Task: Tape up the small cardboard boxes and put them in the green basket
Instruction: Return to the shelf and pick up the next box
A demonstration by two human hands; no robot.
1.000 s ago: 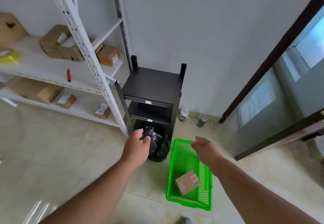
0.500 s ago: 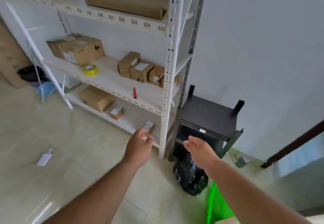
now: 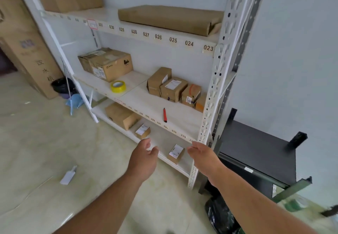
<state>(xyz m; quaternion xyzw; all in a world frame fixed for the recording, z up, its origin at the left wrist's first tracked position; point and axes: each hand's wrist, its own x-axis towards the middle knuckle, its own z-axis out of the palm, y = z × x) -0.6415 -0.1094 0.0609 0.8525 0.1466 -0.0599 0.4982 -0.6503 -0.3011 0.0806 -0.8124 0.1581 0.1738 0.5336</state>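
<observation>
A small labelled cardboard box (image 3: pixel 176 153) lies on the bottom shelf of the white rack (image 3: pixel 210 109), between my two hands. My left hand (image 3: pixel 145 156) hovers left of it, fingers relaxed, holding nothing. To the box's right, my right hand (image 3: pixel 202 156) is likewise empty and loosely spread. Another small box (image 3: pixel 143 131) sits further back on the same shelf. On the middle shelf are a yellow tape roll (image 3: pixel 118 86), a red cutter (image 3: pixel 165 115) and a cluster of small boxes (image 3: pixel 173 89). The green basket is out of view.
A black cabinet (image 3: pixel 256 151) stands right of the rack, with a black bag (image 3: pixel 221 215) on the floor before it. Larger cartons (image 3: pixel 108 63) fill the shelves; a tall carton (image 3: pixel 23 41) leans at far left. A white scrap (image 3: pixel 68 176) lies on the tiled floor.
My view swung up and left from the green basket to the rack. Both empty hands travelled with it and now flank the small box on the bottom shelf.
</observation>
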